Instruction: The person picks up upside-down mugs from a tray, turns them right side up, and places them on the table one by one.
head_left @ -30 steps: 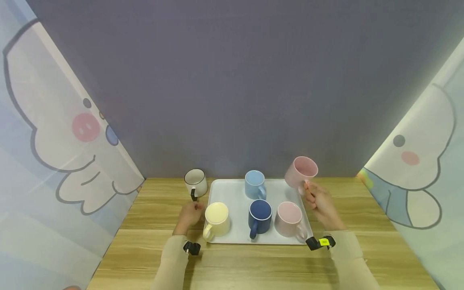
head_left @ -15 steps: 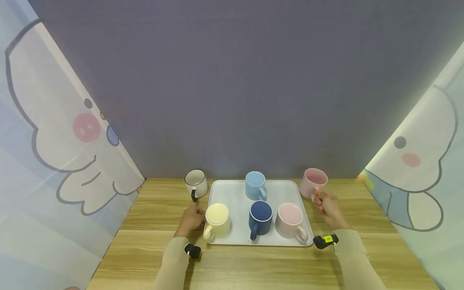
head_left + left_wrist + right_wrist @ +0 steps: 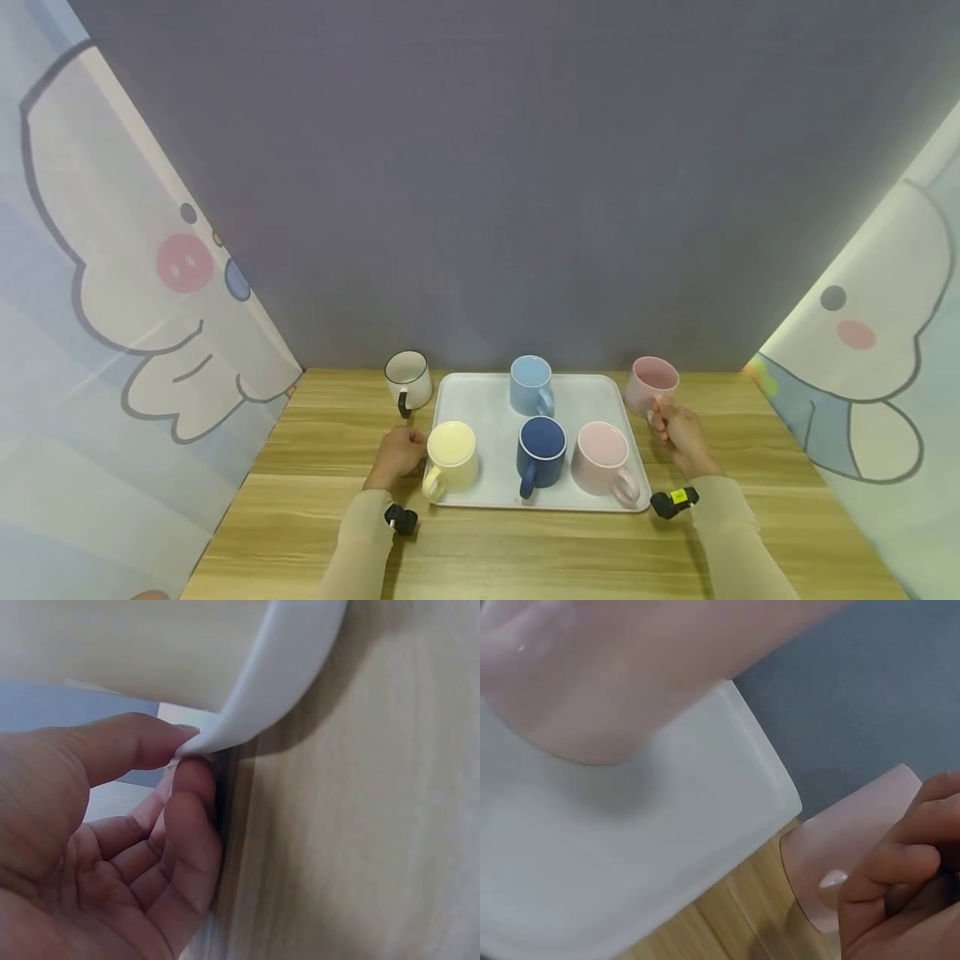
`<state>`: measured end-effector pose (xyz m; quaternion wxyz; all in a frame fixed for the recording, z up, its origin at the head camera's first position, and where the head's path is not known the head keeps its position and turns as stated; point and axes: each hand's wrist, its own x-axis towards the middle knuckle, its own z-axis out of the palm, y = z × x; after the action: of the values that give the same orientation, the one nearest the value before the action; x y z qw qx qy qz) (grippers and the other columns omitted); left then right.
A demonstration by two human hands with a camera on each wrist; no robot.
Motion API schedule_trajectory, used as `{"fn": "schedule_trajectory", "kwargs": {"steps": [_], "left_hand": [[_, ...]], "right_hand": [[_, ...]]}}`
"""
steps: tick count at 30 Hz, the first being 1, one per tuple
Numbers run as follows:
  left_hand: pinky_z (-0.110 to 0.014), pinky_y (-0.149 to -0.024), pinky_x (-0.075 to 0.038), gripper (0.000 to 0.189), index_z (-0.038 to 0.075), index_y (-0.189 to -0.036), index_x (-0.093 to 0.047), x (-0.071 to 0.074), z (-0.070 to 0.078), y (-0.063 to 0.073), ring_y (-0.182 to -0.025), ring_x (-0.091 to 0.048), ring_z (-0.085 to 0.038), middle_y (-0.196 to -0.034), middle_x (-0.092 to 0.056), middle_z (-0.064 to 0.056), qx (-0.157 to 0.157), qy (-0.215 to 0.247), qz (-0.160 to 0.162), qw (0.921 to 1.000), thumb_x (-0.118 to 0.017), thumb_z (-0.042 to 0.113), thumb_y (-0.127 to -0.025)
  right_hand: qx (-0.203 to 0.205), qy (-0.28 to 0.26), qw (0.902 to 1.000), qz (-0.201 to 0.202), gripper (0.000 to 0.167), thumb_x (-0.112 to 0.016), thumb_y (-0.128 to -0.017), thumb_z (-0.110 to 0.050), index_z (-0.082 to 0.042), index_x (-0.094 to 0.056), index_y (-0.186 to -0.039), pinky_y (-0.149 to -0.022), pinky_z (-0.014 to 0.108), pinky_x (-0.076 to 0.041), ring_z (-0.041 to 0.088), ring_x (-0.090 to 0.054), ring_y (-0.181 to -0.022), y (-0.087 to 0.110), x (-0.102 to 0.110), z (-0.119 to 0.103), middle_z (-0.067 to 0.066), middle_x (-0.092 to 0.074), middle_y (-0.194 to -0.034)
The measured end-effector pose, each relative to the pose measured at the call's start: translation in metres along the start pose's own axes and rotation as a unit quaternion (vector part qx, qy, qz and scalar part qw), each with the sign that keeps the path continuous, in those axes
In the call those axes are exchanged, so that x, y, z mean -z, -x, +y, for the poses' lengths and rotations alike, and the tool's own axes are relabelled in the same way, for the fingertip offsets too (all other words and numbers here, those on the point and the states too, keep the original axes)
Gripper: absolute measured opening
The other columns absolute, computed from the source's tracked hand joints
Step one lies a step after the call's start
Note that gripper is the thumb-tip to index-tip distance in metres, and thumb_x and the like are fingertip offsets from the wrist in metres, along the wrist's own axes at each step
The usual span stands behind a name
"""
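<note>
My right hand (image 3: 678, 429) pinches the handle of a pink mug (image 3: 649, 385), which stands on the wooden table just right of the tray. In the right wrist view, that mug (image 3: 840, 855) is partly covered by my curled fingers. The left edge of a white tray (image 3: 480, 408) is pinched between my left thumb and fingers, seen close up in the left wrist view. My left hand (image 3: 401, 454) lies beside a yellow mug (image 3: 453, 462) at the tray's front left. Also on the tray are a light blue mug (image 3: 529, 387), a dark blue mug (image 3: 540, 458) and a second pink mug (image 3: 598, 468).
A white mug (image 3: 409, 387) with a black rim and handle stands on the table (image 3: 525, 554) behind my left hand, left of the tray. A grey wall (image 3: 480, 208) rises behind the table. Cartoon-printed panels flank both sides.
The pink mug in my right hand has gone from tilted over the tray's back right corner to upright on the table at its right. My left hand stays by the tray's left edge.
</note>
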<state>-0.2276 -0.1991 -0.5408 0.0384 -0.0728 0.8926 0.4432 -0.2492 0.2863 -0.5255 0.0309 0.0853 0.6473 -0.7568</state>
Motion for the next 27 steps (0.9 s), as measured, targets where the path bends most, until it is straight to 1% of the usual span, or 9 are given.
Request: {"fn": "schedule_trajectory", "kwargs": {"steps": [5, 9, 13, 18, 21, 24, 25, 27], "left_hand": [[-0.023, -0.049, -0.049, 0.008, -0.002, -0.085, -0.069, -0.002, -0.003, -0.001, -0.051, -0.059, -0.012, -0.067, -0.065, -0.008, -0.004, 0.001, -0.001, 1.0000, -0.069, 0.004, -0.089], [-0.023, -0.050, -0.049, 0.008, -0.001, -0.085, -0.070, -0.003, -0.002, -0.001, -0.051, -0.059, -0.012, -0.067, -0.065, -0.007, -0.001, 0.000, -0.001, 1.0000, -0.068, 0.005, -0.090], [-0.024, -0.050, -0.049, 0.008, -0.001, -0.085, -0.070, -0.002, -0.002, -0.001, -0.051, -0.059, -0.012, -0.067, -0.065, -0.007, -0.004, -0.007, 0.000, 1.0000, -0.068, 0.005, -0.089], [-0.024, -0.050, -0.049, 0.008, -0.001, -0.085, -0.070, -0.001, -0.003, 0.000, -0.052, -0.059, -0.012, -0.069, -0.066, -0.008, -0.005, -0.009, 0.001, 1.0000, -0.068, 0.006, -0.089], [-0.024, -0.051, -0.050, 0.008, -0.001, -0.085, -0.070, -0.002, -0.003, 0.000, -0.053, -0.060, -0.012, -0.070, -0.066, -0.008, -0.003, -0.005, 0.001, 1.0000, -0.069, 0.005, -0.089], [-0.025, -0.052, -0.051, 0.007, -0.001, -0.085, -0.070, -0.001, -0.003, 0.001, -0.053, -0.060, -0.012, -0.070, -0.066, -0.008, -0.002, 0.001, 0.000, 1.0000, -0.069, 0.005, -0.089], [-0.025, -0.052, -0.051, 0.007, -0.001, -0.085, -0.069, -0.001, -0.003, 0.001, -0.054, -0.060, -0.012, -0.071, -0.066, -0.008, -0.002, 0.004, -0.001, 1.0000, -0.069, 0.005, -0.089], [-0.025, -0.052, -0.051, 0.007, -0.001, -0.086, -0.069, -0.001, -0.003, 0.001, -0.054, -0.061, -0.013, -0.072, -0.066, -0.009, -0.006, 0.006, -0.002, 1.0000, -0.069, 0.005, -0.089]], "right_hand": [[-0.009, 0.024, 0.9996, -0.007, 0.034, -0.038, -0.112, -0.029, -0.020, -0.055, -0.084, -0.050, 0.014, -0.034, -0.001, -0.041, -0.052, -0.001, 0.003, -0.001, -0.014, -0.047, -0.060], [-0.021, 0.021, 0.9995, -0.012, 0.034, -0.038, -0.112, -0.031, -0.018, -0.056, -0.085, -0.050, 0.014, -0.035, -0.001, -0.041, -0.052, -0.001, 0.005, -0.003, -0.013, -0.047, -0.061], [-0.030, 0.013, 0.9993, -0.017, 0.035, -0.038, -0.112, -0.028, -0.017, -0.058, -0.086, -0.049, 0.014, -0.035, -0.002, -0.041, -0.052, -0.002, 0.006, -0.003, -0.013, -0.047, -0.062], [-0.043, 0.016, 0.9989, -0.010, 0.035, -0.040, -0.112, -0.027, -0.015, -0.063, -0.088, -0.048, 0.013, -0.035, -0.002, -0.042, -0.052, -0.001, 0.007, -0.006, -0.012, -0.049, -0.063], [-0.044, 0.044, 0.9981, -0.008, 0.032, -0.041, -0.112, -0.028, -0.012, -0.063, -0.094, -0.050, 0.013, -0.036, -0.002, -0.042, -0.054, 0.000, 0.006, -0.009, -0.012, -0.050, -0.065], [-0.041, 0.090, 0.9951, 0.002, 0.030, -0.043, -0.111, -0.029, -0.008, -0.062, -0.101, -0.052, 0.015, -0.038, -0.002, -0.044, -0.057, 0.002, 0.005, -0.013, -0.013, -0.051, -0.067], [-0.041, 0.106, 0.9935, 0.011, 0.028, -0.044, -0.111, -0.028, -0.008, -0.061, -0.101, -0.052, 0.015, -0.038, -0.001, -0.044, -0.057, 0.002, 0.005, -0.014, -0.013, -0.052, -0.067], [-0.035, 0.134, 0.9899, 0.033, 0.025, -0.047, -0.109, -0.023, -0.007, -0.062, -0.096, -0.053, 0.017, -0.040, 0.000, -0.046, -0.057, 0.004, 0.004, -0.017, -0.012, -0.053, -0.066]]}}
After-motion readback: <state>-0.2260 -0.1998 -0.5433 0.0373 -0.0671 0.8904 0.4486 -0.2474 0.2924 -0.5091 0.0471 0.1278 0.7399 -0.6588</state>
